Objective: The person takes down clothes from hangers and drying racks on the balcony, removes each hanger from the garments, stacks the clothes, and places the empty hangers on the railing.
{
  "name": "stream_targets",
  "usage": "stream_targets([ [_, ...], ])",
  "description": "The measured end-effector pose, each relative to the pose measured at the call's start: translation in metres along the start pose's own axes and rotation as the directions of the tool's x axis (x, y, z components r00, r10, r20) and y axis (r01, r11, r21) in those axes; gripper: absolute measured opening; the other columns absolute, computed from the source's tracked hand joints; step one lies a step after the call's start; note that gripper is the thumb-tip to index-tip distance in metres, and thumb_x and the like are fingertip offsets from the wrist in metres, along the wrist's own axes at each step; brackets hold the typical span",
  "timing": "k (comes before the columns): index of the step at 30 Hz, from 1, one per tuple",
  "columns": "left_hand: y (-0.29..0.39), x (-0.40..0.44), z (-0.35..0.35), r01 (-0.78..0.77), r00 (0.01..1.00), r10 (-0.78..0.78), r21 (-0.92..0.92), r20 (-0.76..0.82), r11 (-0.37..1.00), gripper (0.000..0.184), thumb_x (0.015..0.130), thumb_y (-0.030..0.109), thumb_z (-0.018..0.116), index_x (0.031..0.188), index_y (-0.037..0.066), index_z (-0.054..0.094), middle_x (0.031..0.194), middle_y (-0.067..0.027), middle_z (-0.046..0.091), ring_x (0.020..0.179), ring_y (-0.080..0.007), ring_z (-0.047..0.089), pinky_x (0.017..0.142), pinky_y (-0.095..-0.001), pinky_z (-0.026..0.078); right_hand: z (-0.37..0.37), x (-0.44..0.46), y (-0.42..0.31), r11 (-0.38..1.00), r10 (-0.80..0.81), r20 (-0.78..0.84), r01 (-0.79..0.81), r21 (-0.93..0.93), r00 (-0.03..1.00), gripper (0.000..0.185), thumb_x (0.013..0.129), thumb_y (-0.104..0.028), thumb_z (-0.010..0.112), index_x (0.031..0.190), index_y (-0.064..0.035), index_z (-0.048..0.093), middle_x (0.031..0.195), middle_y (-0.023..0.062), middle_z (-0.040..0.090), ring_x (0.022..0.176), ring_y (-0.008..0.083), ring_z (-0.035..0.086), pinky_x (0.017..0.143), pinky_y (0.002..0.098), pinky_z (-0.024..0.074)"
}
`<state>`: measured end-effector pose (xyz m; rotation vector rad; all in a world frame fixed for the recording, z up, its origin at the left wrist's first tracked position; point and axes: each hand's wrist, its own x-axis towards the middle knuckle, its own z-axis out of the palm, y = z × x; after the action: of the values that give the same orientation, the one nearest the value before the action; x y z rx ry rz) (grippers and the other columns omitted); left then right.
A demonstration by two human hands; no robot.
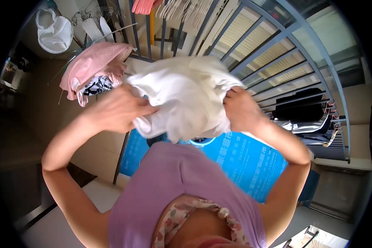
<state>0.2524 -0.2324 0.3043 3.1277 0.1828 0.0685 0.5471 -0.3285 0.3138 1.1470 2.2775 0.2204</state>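
A white cloth garment is stretched between my two hands in front of my chest, its outline blurred by motion. My left hand grips its left side, thumb and fingers closed on the fabric. On the other side, my right hand has its fingers curled into the cloth's right edge. Under the garment, the rim of a light blue basin partly shows; most of it is hidden.
Blue printed sheeting covers the surface below. A pink cloth hangs at the left by a metal rack. Blue-grey railings run behind, with pink hangers, white hangers and dark clothes on them.
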Motion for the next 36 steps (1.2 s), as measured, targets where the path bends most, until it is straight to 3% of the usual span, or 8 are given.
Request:
stream_targets([
  [2, -0.007, -0.009, 0.067, -0.050, 0.961, 0.034, 0.052, 0.273, 0.997, 0.025, 0.068, 0.022, 0.055, 0.091, 0.018, 0.062, 0.052, -0.0040, 0.054, 0.058, -0.0192, 0.056, 0.065, -0.0302, 0.039, 0.041, 0.018, 0.002, 0.997, -0.050, 0.282, 0.029, 0.078, 0.958, 0.014, 0.057, -0.021, 0.055, 0.065, -0.0124, 0.063, 0.077, 0.0047, 0.060, 0.087, 0.0181, 0.053, 0.079, 0.0287, 0.0355],
  [12, -0.017, -0.010, 0.111, 0.196, 0.968, -0.231, 0.274, 0.102, 0.941, 0.012, 0.057, 0.016, 0.061, 0.057, 0.004, 0.061, 0.063, -0.0110, 0.058, 0.071, -0.0255, 0.056, 0.067, -0.0326, 0.045, 0.093, 0.013, 0.001, 0.737, 0.505, -0.189, -0.534, -0.413, 0.842, 0.019, 0.070, -0.029, 0.060, 0.077, -0.0122, 0.064, 0.083, 0.0030, 0.059, 0.076, 0.0210, 0.058, 0.074, 0.0354, 0.0431],
  [16, -0.004, -0.009, 0.199, 0.034, 0.845, 0.048, -0.144, 0.532, 0.989, 0.013, 0.054, 0.016, 0.061, 0.057, 0.004, 0.062, 0.060, -0.0139, 0.059, 0.068, -0.0286, 0.057, 0.060, -0.0355, 0.047, 0.118, 0.043, -0.023, 0.983, 0.175, 0.232, -0.157, -0.095, 0.957, 0.017, 0.071, -0.028, 0.060, 0.076, -0.0119, 0.064, 0.084, 0.0043, 0.059, 0.071, 0.0218, 0.059, 0.067, 0.0365, 0.0454],
  [25, -0.029, 0.032, 0.041, 0.438, 0.887, -0.316, 0.397, -0.335, 0.807, 0.015, 0.065, 0.018, 0.060, 0.062, 0.003, 0.060, 0.068, -0.0128, 0.058, 0.073, -0.0266, 0.057, 0.069, -0.0374, 0.045, 0.050, 0.024, 0.034, 0.922, 0.320, -0.549, -0.387, -0.008, 0.773, 0.017, 0.075, -0.024, 0.054, 0.078, -0.0084, 0.059, 0.069, 0.0057, 0.059, 0.064, 0.0211, 0.057, 0.056, 0.0332, 0.0443],
  [26, -0.018, 0.035, 0.070, 0.427, 0.904, -0.339, 0.575, -0.261, 0.697, 0.016, 0.066, 0.019, 0.059, 0.063, 0.004, 0.060, 0.069, -0.0129, 0.058, 0.074, -0.0273, 0.057, 0.070, -0.0373, 0.045, 0.074, 0.032, 0.012, 0.898, 0.347, -0.389, -0.423, -0.125, 0.853, 0.013, 0.075, -0.019, 0.052, 0.075, -0.0084, 0.058, 0.068, 0.0051, 0.057, 0.059, 0.0210, 0.054, 0.051, 0.0331, 0.0433],
  [29, -0.011, 0.005, 0.162, 0.227, 0.907, -0.115, -0.240, 0.406, 0.944, 0.015, 0.067, 0.019, 0.057, 0.067, 0.005, 0.062, 0.070, -0.0136, 0.059, 0.072, -0.0312, 0.057, 0.071, -0.0381, 0.044, 0.157, 0.029, -0.027, 0.922, -0.278, 0.440, 0.107, 0.373, 0.854, 0.019, 0.066, -0.027, 0.064, 0.067, -0.0083, 0.063, 0.082, 0.0064, 0.063, 0.084, 0.0265, 0.057, 0.071, 0.0391, 0.0446],
  [33, -0.062, 0.009, 0.104, 0.208, 0.978, -0.199, -0.297, 0.060, 0.932, 0.014, 0.063, 0.016, 0.064, 0.073, 0.006, 0.063, 0.071, -0.0145, 0.059, 0.065, -0.0302, 0.057, 0.058, -0.0401, 0.043, 0.111, 0.021, 0.030, 0.907, 0.003, -0.099, 0.039, 0.419, 0.995, 0.024, 0.062, -0.028, 0.068, 0.073, -0.0079, 0.063, 0.074, 0.0075, 0.061, 0.079, 0.0240, 0.056, 0.074, 0.0381, 0.0430],
  [36, -0.053, 0.023, 0.000, 0.191, 0.953, -0.257, -0.339, -0.161, 0.921, 0.011, 0.060, 0.011, 0.065, 0.068, 0.005, 0.060, 0.057, -0.0132, 0.050, 0.058, -0.0300, 0.052, 0.056, -0.0365, 0.040, 0.050, 0.002, 0.074, 0.924, 0.238, -0.586, 0.006, 0.382, 0.775, 0.017, 0.059, -0.022, 0.068, 0.069, -0.0099, 0.061, 0.069, 0.0056, 0.059, 0.071, 0.0252, 0.055, 0.071, 0.0347, 0.0426],
])
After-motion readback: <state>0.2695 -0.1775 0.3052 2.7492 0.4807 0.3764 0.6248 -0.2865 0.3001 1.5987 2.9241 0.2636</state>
